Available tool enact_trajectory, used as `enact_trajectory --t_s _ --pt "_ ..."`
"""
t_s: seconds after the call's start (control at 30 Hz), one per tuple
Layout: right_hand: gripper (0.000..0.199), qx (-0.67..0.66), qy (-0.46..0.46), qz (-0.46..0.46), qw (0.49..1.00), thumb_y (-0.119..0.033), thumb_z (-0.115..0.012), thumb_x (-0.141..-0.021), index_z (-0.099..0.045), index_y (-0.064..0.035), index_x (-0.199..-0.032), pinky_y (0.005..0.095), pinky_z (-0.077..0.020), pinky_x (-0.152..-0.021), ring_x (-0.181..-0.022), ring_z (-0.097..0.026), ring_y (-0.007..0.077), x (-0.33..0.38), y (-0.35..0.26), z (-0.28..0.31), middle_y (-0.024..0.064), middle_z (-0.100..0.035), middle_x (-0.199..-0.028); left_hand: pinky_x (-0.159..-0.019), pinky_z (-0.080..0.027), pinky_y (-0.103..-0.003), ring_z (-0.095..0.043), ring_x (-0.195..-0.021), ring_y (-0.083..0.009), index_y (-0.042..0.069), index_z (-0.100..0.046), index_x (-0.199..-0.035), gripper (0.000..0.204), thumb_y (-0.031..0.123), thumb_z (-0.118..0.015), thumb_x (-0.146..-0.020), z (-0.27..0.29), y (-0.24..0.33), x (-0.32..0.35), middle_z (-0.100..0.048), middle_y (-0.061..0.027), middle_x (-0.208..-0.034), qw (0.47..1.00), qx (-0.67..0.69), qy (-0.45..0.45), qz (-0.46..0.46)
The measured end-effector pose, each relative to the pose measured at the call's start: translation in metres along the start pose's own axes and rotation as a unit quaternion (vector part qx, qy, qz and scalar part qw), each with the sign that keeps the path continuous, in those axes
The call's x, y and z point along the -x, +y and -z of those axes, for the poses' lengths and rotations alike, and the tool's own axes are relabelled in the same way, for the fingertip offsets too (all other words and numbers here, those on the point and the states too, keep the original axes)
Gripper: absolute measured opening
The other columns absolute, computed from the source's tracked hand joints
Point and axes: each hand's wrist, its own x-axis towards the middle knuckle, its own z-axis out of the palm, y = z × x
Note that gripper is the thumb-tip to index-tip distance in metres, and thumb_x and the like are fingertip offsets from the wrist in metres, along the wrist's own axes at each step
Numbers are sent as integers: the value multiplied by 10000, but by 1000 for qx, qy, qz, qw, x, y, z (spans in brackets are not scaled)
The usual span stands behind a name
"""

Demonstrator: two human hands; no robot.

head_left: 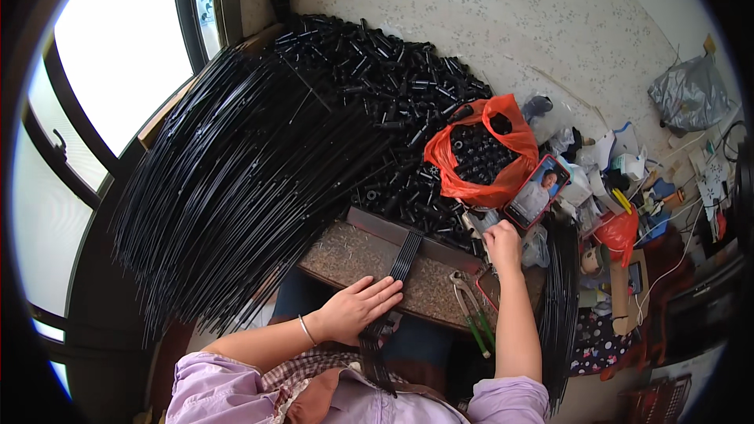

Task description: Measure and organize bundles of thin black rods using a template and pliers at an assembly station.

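My left hand (361, 310) lies flat with fingers stretched out, across a row of thin black rods (406, 256) at the front of a speckled brown tabletop (330, 250). The rods run side by side over a low dark ledge (448, 253) and on toward my lap. My right hand (503, 243) is closed at the right end of the ledge, just below a phone (537, 191); whatever its fingers hold is hidden. Pincers with green handles (473, 316) rest at the table's front edge, between my hands.
A large sheaf of long black rods (228, 180) fans out at the left beside the window. Short black tubular parts (393, 71) are heaped behind, with an orange-red bag (514, 141) of small black parts. More rods (558, 290) hang at the right, near clutter (620, 173).
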Motion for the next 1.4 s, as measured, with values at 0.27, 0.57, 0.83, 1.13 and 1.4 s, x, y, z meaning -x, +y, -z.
enact_trajectory --t_s 0.27,0.57,0.83,1.13,1.4 --pt "70 -131 81 43 987 -55 -509 -660 -526 -24 -721 343 -382 -562 -637 -478 285 -5 -14 -10 110 -473 -696 -922 -174 -356 -180 -1164 -198 23 -216 -1186 810 210 -576 -485 -7 -4 -7 -176 -105 -1259 999 44 -7 25" --pt "100 -110 -37 90 989 -1 -497 -657 -550 -31 -737 309 -408 -521 -595 -503 254 -5 -21 -39 91 -479 -658 -924 -173 -353 -177 -1164 -196 33 -206 -1191 873 233 -609 -442 -7 -14 -25 -165 -100 -1263 999 31 -37 18" --pt "117 -121 -49 93 987 -29 -471 -669 -551 -51 -752 327 -415 -525 -591 -503 251 -6 -21 -46 75 -468 -662 -925 -170 -346 -184 -1162 -193 35 -207 -1191 876 237 -610 -440 -9 -21 -23 -165 -100 -1263 997 73 -33 13" --pt "110 -112 -59 99 987 -47 -458 -678 -528 -56 -762 344 -419 -535 -612 -507 274 -7 -25 -46 87 -471 -696 -923 -175 -343 -174 -1164 -192 28 -197 -1191 923 288 -647 -428 -8 -18 -19 -164 -96 -1263 999 36 -30 3" --pt "105 -11 17 204 979 -80 -553 -617 -541 -64 -720 298 -402 -571 -675 -473 202 -14 -35 -40 40 -482 -677 -926 -168 -335 -170 -1166 -193 26 -214 -1185 824 280 -606 -507 -6 -17 -9 -173 -97 -1260 999 39 -37 6"
